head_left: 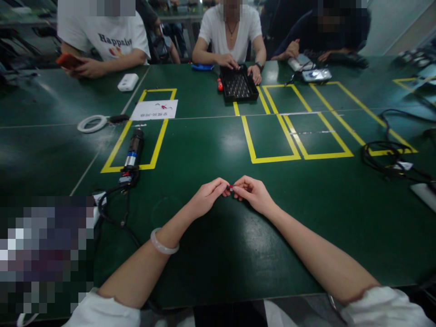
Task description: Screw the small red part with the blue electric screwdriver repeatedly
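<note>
1. Head view, far left: a co-worker in a white printed T-shirt holds an orange phone (68,60) at the far edge of the counter (204,145). A white box (128,82) lies near that forearm.
2. White cable coil (91,123) lies flat on the counter, with a small black piece touching its right side.
3. Yellow tape rectangle (117,145), left of centre: a printed paper sheet (155,109) covers its far end. An electric screwdriver (134,152) lies lengthwise inside, cable end toward the near edge. Its black cable (112,213) loops off to the near left.
4. Left hand (206,197), pale bangle (163,245) on the wrist: fingers (221,186) curled, thumb and forefinger pinching the left end of the small red part (230,187).
5. The small red part sits between both hands, just above the counter, near side, centre. Too small to make out detail.
6. Right hand (254,193): fingers (238,188) pinching the part's right end, tips nearly touching the left hand's.
7. Far centre: black tray (240,98) with a grid of holes. A second co-worker's hands rest at its far corners. A red item (220,84) lies just left of it.
8. Right of centre: several yellow tape boxes (272,159) side by side.
9. Far right: a third person in dark clothing, with a white device (316,75) just beside their hands. A black cable bundle (384,156) lies on the counter's right side.
</note>
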The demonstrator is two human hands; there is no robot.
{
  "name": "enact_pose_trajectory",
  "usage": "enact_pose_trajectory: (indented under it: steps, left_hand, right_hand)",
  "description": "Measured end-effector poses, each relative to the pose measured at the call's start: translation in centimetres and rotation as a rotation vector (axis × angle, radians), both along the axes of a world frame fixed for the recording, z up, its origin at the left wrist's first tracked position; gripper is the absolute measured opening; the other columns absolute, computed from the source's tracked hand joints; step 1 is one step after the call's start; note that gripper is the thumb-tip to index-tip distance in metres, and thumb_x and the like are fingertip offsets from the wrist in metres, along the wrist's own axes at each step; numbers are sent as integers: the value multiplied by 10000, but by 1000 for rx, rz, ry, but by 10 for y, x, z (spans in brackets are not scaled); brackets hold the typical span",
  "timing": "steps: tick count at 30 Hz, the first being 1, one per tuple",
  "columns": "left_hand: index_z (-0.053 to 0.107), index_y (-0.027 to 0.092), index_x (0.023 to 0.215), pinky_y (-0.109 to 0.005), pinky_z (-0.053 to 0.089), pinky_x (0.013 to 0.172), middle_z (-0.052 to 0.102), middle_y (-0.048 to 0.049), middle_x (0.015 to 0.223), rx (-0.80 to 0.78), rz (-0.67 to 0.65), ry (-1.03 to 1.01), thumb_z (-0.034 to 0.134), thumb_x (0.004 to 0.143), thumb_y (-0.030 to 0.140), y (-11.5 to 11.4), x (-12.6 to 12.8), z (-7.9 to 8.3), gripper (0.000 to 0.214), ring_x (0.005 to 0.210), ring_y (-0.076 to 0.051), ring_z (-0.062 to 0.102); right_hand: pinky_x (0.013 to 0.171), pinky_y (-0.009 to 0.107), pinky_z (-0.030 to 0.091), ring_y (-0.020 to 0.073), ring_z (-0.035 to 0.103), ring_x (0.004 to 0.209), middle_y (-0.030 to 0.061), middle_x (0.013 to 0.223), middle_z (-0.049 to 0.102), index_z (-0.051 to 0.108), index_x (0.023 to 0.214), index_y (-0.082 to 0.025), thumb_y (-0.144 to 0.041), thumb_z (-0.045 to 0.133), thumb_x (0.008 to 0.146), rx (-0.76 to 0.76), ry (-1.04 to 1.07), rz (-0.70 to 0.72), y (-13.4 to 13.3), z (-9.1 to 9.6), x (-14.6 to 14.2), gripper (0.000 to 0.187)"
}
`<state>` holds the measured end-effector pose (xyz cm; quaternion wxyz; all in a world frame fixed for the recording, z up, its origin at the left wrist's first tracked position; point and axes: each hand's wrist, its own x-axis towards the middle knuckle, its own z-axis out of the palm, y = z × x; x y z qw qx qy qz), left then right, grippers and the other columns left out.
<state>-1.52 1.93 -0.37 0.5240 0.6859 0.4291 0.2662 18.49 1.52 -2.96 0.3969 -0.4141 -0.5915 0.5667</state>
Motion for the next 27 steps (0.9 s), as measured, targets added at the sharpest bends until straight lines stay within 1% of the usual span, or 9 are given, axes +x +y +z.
enact_pose_trajectory:
  steps: [5, 9, 12, 16, 20, 23, 25, 27]
  left_hand:
    - [599, 158, 978, -287, 462, 807, 644, -40, 902, 13, 56, 11, 545, 907, 417, 1, 1, 0, 274, 851, -157, 607]
    - [599, 152, 971, -296, 479, 829, 641, -49, 928, 34, 77, -21, 586, 884, 361, 1, 1, 0, 227, 884, -161, 619]
    - [604, 141, 958, -300, 491, 834, 636, -57, 935, 61, 80, -39, 614, 866, 320, 1, 1, -1, 201, 883, -158, 619]
    - [617, 142, 954, -307, 494, 856, 639, -58, 947, 104, 39, -15, 610, 872, 300, 0, 1, 0, 178, 896, -158, 619]
    - [600, 149, 967, -309, 501, 842, 645, -47, 922, 85, 43, -9, 597, 886, 330, -1, 0, 0, 199, 881, -159, 639]
    - [594, 153, 978, -315, 506, 855, 650, -50, 933, 93, 29, 7, 579, 897, 354, -2, 1, 0, 217, 890, -161, 645]
    - [595, 160, 1005, -325, 512, 873, 647, -59, 972, 134, 22, 43, 561, 903, 362, 0, -1, 2, 229, 919, -166, 642]
    - [594, 176, 1071, -348, 508, 917, 627, -77, 1083, 232, 57, 117, 552, 900, 374, 6, -11, 9, 264, 1020, -186, 621]
  right_hand:
    - [569, 236, 471, 111, 592, 617, 17, 756, 671, 656, 906, -173, -422, 694, 831, 60, -71, 15, 0, 1, 0, 263]
    - [590, 233, 470, 114, 594, 669, 15, 802, 652, 640, 974, -177, -356, 698, 822, 48, -44, 7, 2, 1, 0, 242]
    - [573, 231, 450, 109, 571, 653, 9, 790, 635, 638, 968, -174, -317, 706, 807, 64, -72, 22, 3, 0, 1, 226]
    - [572, 240, 444, 109, 555, 640, 6, 768, 610, 643, 894, -172, -303, 684, 824, 129, -112, 27, 3, 0, 3, 154]
    - [573, 241, 449, 114, 568, 656, 7, 809, 622, 622, 992, -180, -274, 722, 789, 159, -98, 71, 3, 0, 3, 245]
    - [570, 241, 439, 108, 554, 641, 6, 801, 616, 622, 978, -176, -240, 681, 815, 174, -135, 61, 2, 0, 3, 185]
    - [567, 242, 432, 106, 542, 632, 2, 786, 606, 624, 965, -175, -231, 666, 822, 173, -144, 53, 2, 1, 2, 160]
    - [560, 240, 423, 104, 528, 620, -4, 767, 597, 618, 958, -175, -231, 663, 819, 153, -128, 40, 3, 1, 3, 157]
